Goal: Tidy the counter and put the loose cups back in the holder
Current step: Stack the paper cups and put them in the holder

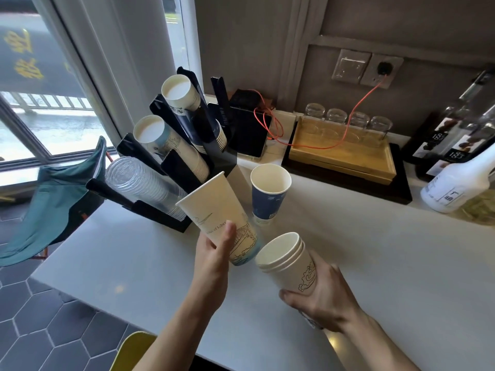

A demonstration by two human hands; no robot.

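My left hand (214,257) grips a tall cream paper cup (211,207) with line drawings, tilted with its mouth toward the black cup holder (174,167). My right hand (324,298) holds a short nested stack of cream cups (284,257), mouth facing left. A blue paper cup (269,194) stands upright on the white counter (375,263) just beyond both hands. The holder's slanted slots carry stacks of white paper cups (175,91), a second paper stack (150,129) and clear plastic cups (134,178).
A wooden tray (345,153) with several upturned glasses sits at the back. An orange cable (356,108) runs from a wall socket to a black device (249,132). A white bottle (452,186) and dark bottles stand far right. A green chair (53,199) is left of the counter.
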